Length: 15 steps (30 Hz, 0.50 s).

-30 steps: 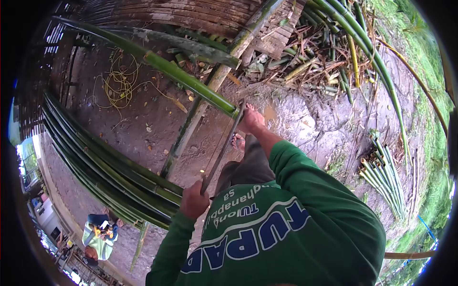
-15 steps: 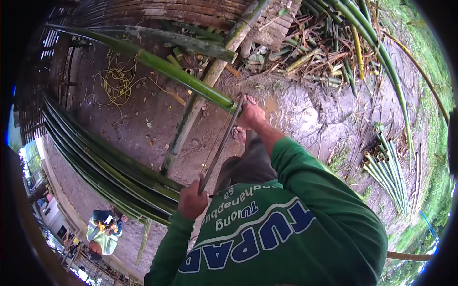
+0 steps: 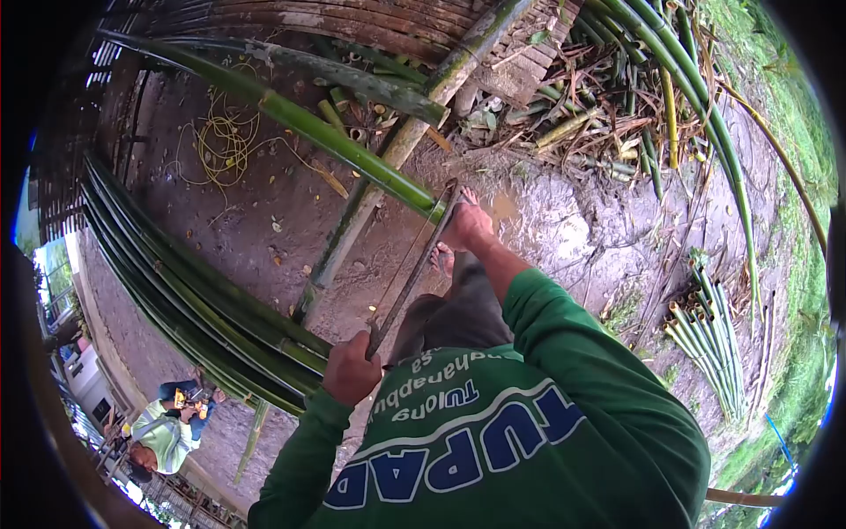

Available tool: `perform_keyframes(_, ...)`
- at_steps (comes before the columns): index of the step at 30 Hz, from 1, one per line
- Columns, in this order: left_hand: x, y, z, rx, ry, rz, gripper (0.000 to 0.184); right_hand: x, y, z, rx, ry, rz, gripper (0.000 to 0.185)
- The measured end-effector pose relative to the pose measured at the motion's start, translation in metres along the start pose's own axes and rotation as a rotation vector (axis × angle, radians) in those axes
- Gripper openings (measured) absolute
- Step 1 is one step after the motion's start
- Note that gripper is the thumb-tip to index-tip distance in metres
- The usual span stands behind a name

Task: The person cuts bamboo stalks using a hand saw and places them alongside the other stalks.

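Observation:
My left hand (image 3: pixel 352 368) is closed around the handle of a bow saw (image 3: pixel 410 280), which has a dark bar frame and a thin blade. The saw's far end lies across the near end of a long green bamboo pole (image 3: pixel 339 152). Just beyond the saw, my right hand (image 3: pixel 467 225) is wrapped round the pole's end, its fingers partly hidden. The pole rests on a thicker, mottled bamboo crossbar (image 3: pixel 342 236). Whether the blade is inside a cut, I cannot tell.
Several dark green poles (image 3: pixel 203 295) lie at left. A yellow cord (image 3: pixel 225 150) is tangled on muddy ground. Bamboo scraps (image 3: pixel 608 132) pile up at upper right; cut lengths (image 3: pixel 709 344) lie at right. A co-worker (image 3: pixel 172 432) holds a yellow tool at lower left.
The saw has shifted slightly across the pole, with my left hand on its handle. My right hand stays on the pole's end. The co-worker has moved a little, and my view has shifted slightly.

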<state>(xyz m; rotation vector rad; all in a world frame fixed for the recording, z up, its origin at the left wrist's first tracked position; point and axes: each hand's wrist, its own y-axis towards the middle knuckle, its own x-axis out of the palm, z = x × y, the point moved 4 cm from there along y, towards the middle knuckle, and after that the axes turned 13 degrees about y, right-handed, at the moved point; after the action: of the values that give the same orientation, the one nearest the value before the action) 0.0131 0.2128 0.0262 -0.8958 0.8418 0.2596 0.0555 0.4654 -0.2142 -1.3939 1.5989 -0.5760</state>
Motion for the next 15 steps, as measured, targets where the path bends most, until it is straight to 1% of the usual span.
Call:
perform_keyframes(1, 0.001, 0.002, 0.003, 0.011, -0.027, 0.041, 0.013, 0.000, -0.002, -0.001, 0.042, 0.034, -0.071, 0.056)
perform_keyframes(2, 0.003, 0.012, 0.006, 0.025, -0.057, 0.089, 0.013, 0.001, 0.004, 0.001, -0.017, -0.030, 0.017, 0.057)
perform_keyframes(3, 0.006, 0.023, 0.009, 0.044, -0.085, 0.128, 0.013, 0.003, 0.004, 0.000, -0.037, -0.049, 0.050, 0.057)
perform_keyframes(5, 0.033, 0.099, 0.019, 0.068, -0.090, 0.114, 0.011, 0.007, 0.001, -0.002, -0.076, -0.090, 0.116, 0.057)
perform_keyframes(6, 0.038, 0.134, 0.036, 0.095, -0.086, 0.159, 0.011, 0.006, 0.002, -0.001, -0.094, -0.078, 0.140, 0.057)
perform_keyframes(7, 0.040, 0.152, 0.049, 0.115, -0.088, 0.207, 0.011, 0.012, 0.007, 0.004, -0.132, -0.092, 0.167, 0.056)
perform_keyframes(9, 0.043, 0.121, 0.040, 0.063, -0.064, 0.132, 0.012, 0.024, 0.017, 0.017, -0.205, -0.122, 0.222, 0.055)
perform_keyframes(10, 0.040, 0.113, 0.033, 0.050, -0.043, 0.117, 0.013, 0.018, 0.026, 0.015, -0.233, -0.136, 0.256, 0.054)
perform_keyframes(11, 0.027, 0.088, 0.028, 0.067, -0.072, 0.097, 0.014, 0.007, 0.012, 0.003, -0.142, -0.115, 0.180, 0.051)
perform_keyframes(12, 0.010, 0.046, 0.024, 0.064, -0.101, 0.050, 0.017, -0.005, -0.006, -0.012, -0.049, -0.101, 0.105, 0.048)
perform_keyframes(13, 0.000, 0.012, 0.017, 0.009, -0.073, 0.025, 0.017, -0.017, -0.024, -0.027, 0.044, -0.093, 0.032, 0.046)
perform_keyframes(14, -0.005, -0.006, 0.012, -0.039, -0.048, 0.008, 0.018, -0.016, -0.021, -0.026, 0.032, -0.133, 0.033, 0.046)
perform_keyframes(15, -0.003, -0.006, 0.012, -0.041, -0.039, -0.002, 0.019, -0.012, -0.018, -0.021, 0.021, -0.176, 0.029, 0.047)
